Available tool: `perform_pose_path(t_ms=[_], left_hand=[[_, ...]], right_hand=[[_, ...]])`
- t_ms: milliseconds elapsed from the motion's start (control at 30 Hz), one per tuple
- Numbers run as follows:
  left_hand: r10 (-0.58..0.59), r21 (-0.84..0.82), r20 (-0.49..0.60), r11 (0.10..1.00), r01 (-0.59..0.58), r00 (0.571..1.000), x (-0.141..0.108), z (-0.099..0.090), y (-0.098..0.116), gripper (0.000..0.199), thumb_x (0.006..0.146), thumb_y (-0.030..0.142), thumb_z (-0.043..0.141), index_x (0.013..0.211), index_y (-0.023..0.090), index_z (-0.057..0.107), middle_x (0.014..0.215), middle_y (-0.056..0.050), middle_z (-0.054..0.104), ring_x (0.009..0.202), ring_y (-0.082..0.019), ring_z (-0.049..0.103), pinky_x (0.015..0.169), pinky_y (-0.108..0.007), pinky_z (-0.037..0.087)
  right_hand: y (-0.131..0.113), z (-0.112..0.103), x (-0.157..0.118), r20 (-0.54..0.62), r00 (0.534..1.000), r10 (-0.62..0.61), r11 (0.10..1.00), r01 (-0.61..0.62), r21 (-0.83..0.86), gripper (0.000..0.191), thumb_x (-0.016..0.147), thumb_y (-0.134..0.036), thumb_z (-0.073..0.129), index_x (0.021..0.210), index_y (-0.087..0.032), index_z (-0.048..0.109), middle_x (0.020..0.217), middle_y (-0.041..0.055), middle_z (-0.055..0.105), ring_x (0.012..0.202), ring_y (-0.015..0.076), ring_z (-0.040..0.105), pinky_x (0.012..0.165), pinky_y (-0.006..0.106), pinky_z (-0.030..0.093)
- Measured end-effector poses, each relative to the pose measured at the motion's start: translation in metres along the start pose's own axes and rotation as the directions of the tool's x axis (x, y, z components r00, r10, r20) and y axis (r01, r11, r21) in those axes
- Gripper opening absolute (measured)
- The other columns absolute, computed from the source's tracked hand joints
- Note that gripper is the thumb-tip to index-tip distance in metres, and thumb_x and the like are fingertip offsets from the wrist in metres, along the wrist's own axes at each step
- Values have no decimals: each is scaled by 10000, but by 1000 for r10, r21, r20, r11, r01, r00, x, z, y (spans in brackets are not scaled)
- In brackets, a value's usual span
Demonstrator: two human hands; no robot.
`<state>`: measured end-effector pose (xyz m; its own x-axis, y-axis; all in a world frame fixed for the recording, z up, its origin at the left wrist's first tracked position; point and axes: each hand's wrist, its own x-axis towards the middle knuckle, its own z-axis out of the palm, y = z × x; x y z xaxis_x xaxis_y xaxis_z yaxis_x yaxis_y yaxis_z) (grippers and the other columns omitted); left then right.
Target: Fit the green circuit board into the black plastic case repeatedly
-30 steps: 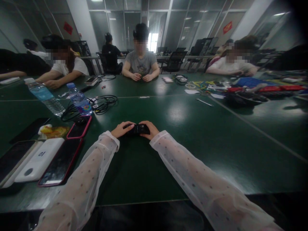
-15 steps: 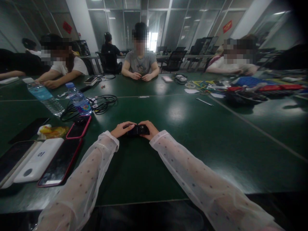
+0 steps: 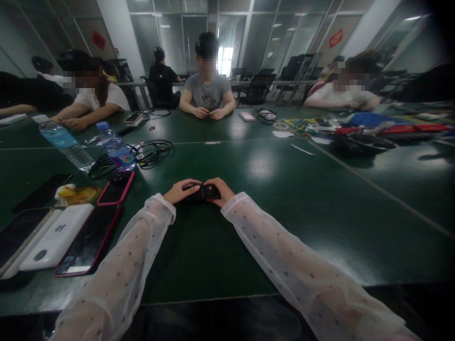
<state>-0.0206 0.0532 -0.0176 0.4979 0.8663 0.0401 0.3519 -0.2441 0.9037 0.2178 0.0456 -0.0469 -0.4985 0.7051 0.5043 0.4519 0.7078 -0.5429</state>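
Note:
Between my hands, low over the green table (image 3: pixel 249 227) or on it, is a small black device (image 3: pixel 209 191) with tiny light markings on its face. Its exact kind is too small to tell. My left hand (image 3: pixel 180 191) wraps its left end, the thumb lying along the top. Around the right end curl the fingers of my right hand (image 3: pixel 222 190). The fingers' undersides are hidden. Sheer white sleeves with dark stars cover both forearms.
Left of me lie a red-edged phone (image 3: pixel 88 241), a white power bank (image 3: pixel 57 237) and a pink-cased phone (image 3: pixel 117 187). Behind them stand two water bottles (image 3: pixel 115 147) beside black cables (image 3: pixel 156 152). A wrench (image 3: pixel 303 150) lies far right. Several people sit across the table.
My left thumb has shifted very slightly on the black device. Otherwise both hands hold the same place and grip.

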Motion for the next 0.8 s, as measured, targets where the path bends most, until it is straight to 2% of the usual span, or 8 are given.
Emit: perform_pose_path(t_ms=[333, 600, 800], left_hand=[[-44, -41, 18, 998, 45, 999, 0, 0, 5, 500, 824, 514, 630, 1186, 170, 612, 1242, -114, 638, 1174, -277, 586, 1033, -457, 417], [-28, -3, 0, 1000, 28, 1000, 1, 1, 3, 492, 831, 524, 600, 1168, 166, 624, 1216, -107, 656, 1148, -263, 600, 1037, -435, 412], [-30, 54, -25, 998, 31, 999, 1, 1, 3, 487, 847, 559, 565, 1158, 194, 648, 1199, -86, 663, 1145, -255, 595, 1036, -416, 412]], right_hand=[[-2, -1, 0, 22, 999, 47, 999, -47, -13, 569, 677, -128, 756, 1178, -275, 528, 1165, 59, 573, 1084, 258, 560, 933, 461, 467], [-3, -2, 0, 11, 999, 37, 999, -37, -7, 552, 685, -129, 759, 1170, -259, 529, 1160, 63, 580, 1076, 254, 560, 949, 450, 458], [0, 0, 0, 17, 997, 77, 997, -77, -2, 577, 671, -121, 768, 1173, -274, 527, 1160, 57, 588, 1074, 260, 556, 933, 472, 460]])
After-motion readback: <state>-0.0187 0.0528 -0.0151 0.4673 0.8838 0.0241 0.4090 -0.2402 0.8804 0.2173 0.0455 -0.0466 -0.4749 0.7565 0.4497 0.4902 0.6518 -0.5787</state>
